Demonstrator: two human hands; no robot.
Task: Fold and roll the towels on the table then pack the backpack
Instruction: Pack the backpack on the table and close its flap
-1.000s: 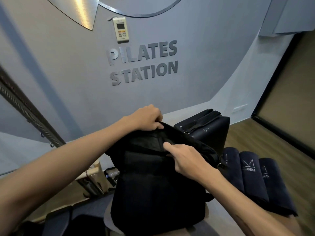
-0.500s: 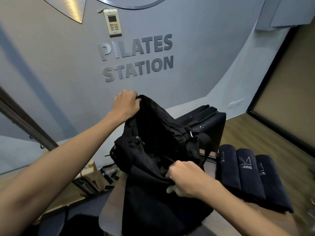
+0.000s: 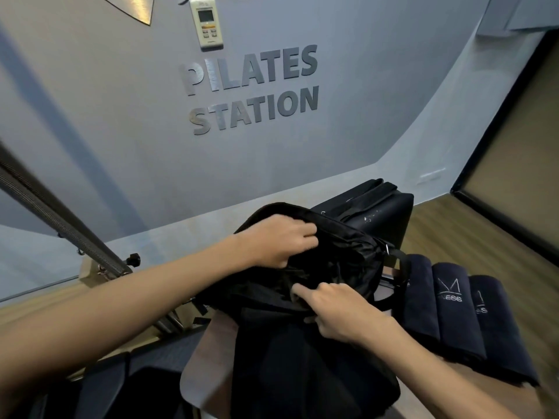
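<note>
Black backpack (image 3: 302,358) upright at centre of the tabletop (image 3: 199,358), upper part slumped and bunched, mouth turned toward the camera. Strap loop with buckle (image 3: 396,264) hanging off the pack's 2 o'clock corner.

Left hand (image 3: 281,240) at the pack's 12 o'clock, knuckles up, fingers (image 3: 302,229) curled together and clamped on a fold of the top fabric. Forearm reaching in from 8 o'clock.

Right hand (image 3: 341,313) at the near lip of the opening, forearm entering from 5 o'clock. Index finger and thumb pinched on the dark front edge; remaining fingers tucked under. Exact hold on the cloth partly hidden by folds.

Three rolled navy towels (image 3: 453,316) lying side by side at 3 o'clock of the pack, touching one another, just beside the pack's strap. White logo and lettering visible on the middle roll (image 3: 449,290); partial lettering on the outer two.

Black padded box (image 3: 378,213) with straps across its top standing behind the pack at 1 o'clock, touching or nearly so; cannot tell which.

Grey wall beyond, raised letters "PILATES STATION" (image 3: 251,89), white remote control (image 3: 206,22) mounted above at 12 o'clock. Long coiled spring (image 3: 54,216) slanting down from 9 o'clock. Wood-look floor (image 3: 453,225) at 2 o'clock.
</note>
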